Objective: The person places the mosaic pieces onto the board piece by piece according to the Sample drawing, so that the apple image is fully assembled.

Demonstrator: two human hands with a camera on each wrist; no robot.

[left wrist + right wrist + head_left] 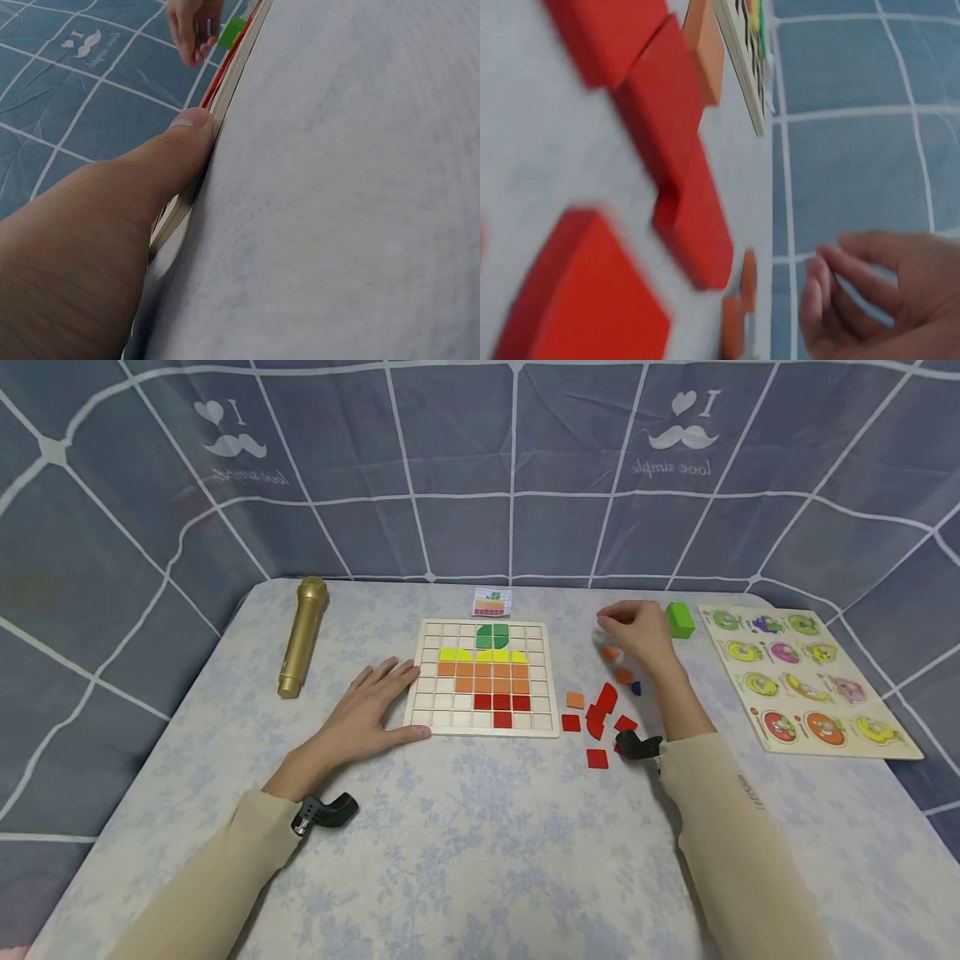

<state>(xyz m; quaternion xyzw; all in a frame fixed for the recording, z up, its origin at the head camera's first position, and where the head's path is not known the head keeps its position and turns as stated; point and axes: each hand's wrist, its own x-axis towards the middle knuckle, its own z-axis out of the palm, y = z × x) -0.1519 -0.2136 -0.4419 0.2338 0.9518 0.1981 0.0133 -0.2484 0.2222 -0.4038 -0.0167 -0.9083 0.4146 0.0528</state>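
Observation:
My left hand (pixel 367 706) lies spread at the left side of a wooden grid board (pixel 457 724), its fingertips and thumb touching the frame. In the left wrist view the thumb (pixel 176 146) presses along the board's edge. Set in the grid are green leaf-shaped pieces (pixel 492 637), a yellow row (pixel 483 656), orange squares (pixel 491 677) and several red squares (pixel 502 702). My right hand (pixel 637 628) hovers right of the board, above two loose orange pieces (pixel 623 676). Its fingers (pixel 855 270) are loosely bent, with no piece showing between them in the right wrist view.
Loose red pieces (pixel 596 714), an orange square (pixel 575 700) and a dark blue piece (pixel 636 688) lie right of the board. A picture card (pixel 492 602) is behind it. Also around are a gold microphone (pixel 302 639), a green block (pixel 680 621) and a fruit puzzle board (pixel 806 681).

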